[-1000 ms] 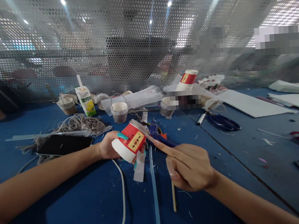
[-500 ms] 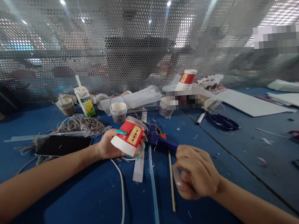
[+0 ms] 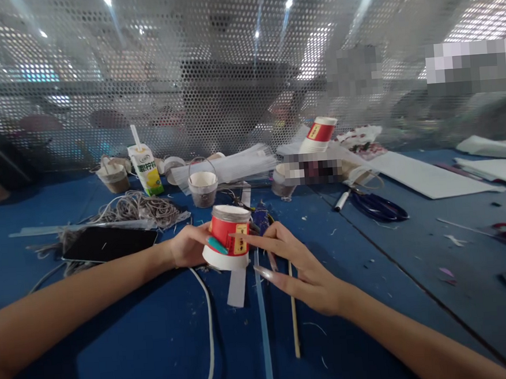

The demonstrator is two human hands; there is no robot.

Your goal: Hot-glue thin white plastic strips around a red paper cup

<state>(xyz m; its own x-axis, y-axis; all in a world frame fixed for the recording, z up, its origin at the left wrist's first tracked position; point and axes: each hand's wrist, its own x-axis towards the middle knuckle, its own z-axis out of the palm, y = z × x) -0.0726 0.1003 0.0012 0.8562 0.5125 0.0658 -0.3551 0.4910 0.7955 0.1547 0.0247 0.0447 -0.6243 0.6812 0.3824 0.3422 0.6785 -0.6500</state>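
Observation:
My left hand (image 3: 191,245) grips a red and white paper cup (image 3: 226,233) with grey cord wound around its upper end. The cup stands nearly upright above the table. At its right side, my right hand (image 3: 303,261) has its fingers stretched out, the index fingertip at or against the red label; whether it touches I cannot tell. Behind that hand lies a blue glue gun (image 3: 261,216), partly hidden. A clear glue stick (image 3: 265,333) runs from it toward me. Under the cup is a white paper strip (image 3: 237,289), beside a thin wooden stick (image 3: 295,319).
A white cable (image 3: 210,331) curves across the blue table. Grey cord (image 3: 139,209) and a black phone (image 3: 109,244) lie left. Behind are a drink carton (image 3: 146,169), a cord-wrapped cup (image 3: 203,190) and stacked cups (image 3: 319,134). Blue-handled scissors (image 3: 378,205) and a marker (image 3: 341,200) lie right.
My right hand has let go of the glue gun and moved left to the cup, its fingers now extended. My left hand has turned the cup more upright.

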